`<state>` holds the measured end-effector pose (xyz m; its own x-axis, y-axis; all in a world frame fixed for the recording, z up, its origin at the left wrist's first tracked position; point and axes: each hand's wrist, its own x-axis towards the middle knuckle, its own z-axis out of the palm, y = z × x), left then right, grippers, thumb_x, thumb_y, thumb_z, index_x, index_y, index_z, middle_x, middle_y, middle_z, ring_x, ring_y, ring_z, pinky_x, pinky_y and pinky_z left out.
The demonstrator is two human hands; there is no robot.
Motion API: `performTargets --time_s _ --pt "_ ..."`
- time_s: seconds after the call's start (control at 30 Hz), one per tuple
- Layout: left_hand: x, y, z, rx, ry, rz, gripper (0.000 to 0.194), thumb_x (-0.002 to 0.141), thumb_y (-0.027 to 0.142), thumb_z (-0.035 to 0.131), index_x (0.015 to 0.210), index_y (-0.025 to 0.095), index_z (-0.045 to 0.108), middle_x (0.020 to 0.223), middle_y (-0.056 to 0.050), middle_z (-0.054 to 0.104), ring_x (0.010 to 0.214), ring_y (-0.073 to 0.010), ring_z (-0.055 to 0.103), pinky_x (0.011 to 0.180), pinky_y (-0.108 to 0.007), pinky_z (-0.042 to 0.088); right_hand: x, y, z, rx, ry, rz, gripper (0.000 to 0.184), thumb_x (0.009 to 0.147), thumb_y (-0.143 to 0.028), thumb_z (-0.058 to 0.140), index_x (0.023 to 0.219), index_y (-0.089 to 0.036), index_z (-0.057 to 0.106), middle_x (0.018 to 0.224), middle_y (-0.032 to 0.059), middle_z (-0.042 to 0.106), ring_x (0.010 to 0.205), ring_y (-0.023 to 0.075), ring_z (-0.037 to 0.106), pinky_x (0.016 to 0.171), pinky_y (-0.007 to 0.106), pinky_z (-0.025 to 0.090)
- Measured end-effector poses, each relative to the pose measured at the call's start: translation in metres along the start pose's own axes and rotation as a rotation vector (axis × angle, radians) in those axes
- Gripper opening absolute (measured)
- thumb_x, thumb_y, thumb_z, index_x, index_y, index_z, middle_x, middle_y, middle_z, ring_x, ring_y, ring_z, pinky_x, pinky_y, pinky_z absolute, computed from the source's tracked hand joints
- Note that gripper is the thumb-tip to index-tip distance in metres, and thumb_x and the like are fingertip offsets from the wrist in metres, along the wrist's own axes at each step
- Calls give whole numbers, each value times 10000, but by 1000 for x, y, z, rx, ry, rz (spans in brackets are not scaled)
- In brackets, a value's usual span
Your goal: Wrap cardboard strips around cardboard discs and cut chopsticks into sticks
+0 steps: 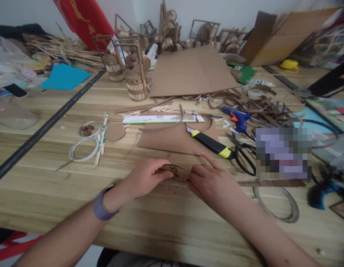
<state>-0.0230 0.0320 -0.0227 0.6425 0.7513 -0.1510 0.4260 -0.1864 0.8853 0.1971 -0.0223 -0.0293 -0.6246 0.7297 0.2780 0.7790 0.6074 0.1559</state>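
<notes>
Between my two hands, just above the near part of the table, is a small piece of cardboard (177,172) with dark printed characters. My left hand (148,175) pinches its left end between thumb and fingers. At the right end, my right hand (206,178) grips it, its index finger pointing away; the fingertips there are partly hidden. Just beyond lies a flat cardboard sheet (172,140) with a curved corrugated strip (163,128) on it. A black and yellow utility knife (210,143) rests beyond my right hand, beside black-handled scissors (242,157).
Tape rolls (84,149), one around brown nuts, and a cardboard disc (115,132) lie left. A blue glue gun (237,118) and curled strips (261,98) are right. Small bucket models (135,83) stand behind, near a large cardboard sheet (192,72). One patch at right is pixelated.
</notes>
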Motion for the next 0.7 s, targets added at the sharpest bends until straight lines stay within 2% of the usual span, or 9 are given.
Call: performTargets --time_s 0.47,0.7 --pt "0 -1 1 60 3 4 146 884 289 565 844 179 653 738 10 647 715 -172 581 629 -252 389 1 1 -2 7 19 12 236 820 -111 611 610 -217 634 609 -38 596 565 132 599 1104 385 366" --pt "0 2 0 122 15 27 117 895 245 578 837 180 657 709 27 640 681 -154 578 601 -238 370 2 1 -4 26 5 22 240 838 -124 607 619 -218 637 613 -34 599 577 139 605 1106 383 354"
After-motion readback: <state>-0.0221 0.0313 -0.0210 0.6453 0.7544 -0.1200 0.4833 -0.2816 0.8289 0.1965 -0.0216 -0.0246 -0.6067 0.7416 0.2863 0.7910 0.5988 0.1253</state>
